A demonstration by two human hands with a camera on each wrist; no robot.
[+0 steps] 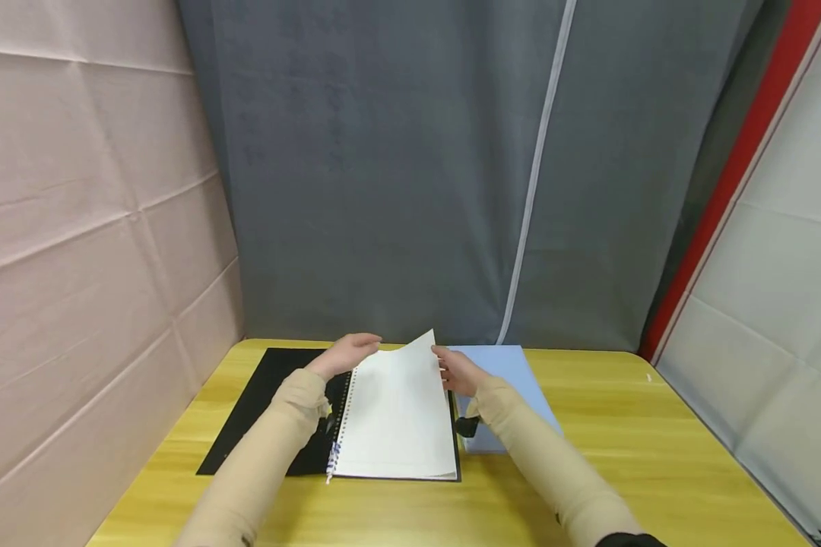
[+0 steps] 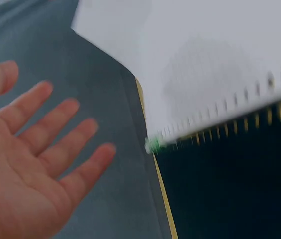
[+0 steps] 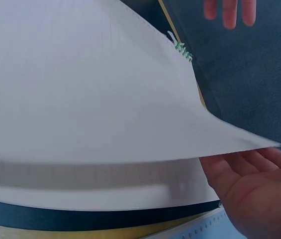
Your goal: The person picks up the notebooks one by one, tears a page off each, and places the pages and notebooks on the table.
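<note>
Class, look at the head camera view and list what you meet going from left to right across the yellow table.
Black binder cover → left hand → lifted white page → right hand → light blue folder → bare yellow table.

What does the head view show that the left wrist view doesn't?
Only the head view shows the right hand lifting the far corner of the top white sheet, the light blue folder beside it, and the yellow table. Only the left wrist view shows the left hand open, fingers spread, holding nothing. Both show the sheet and black binder.
</note>
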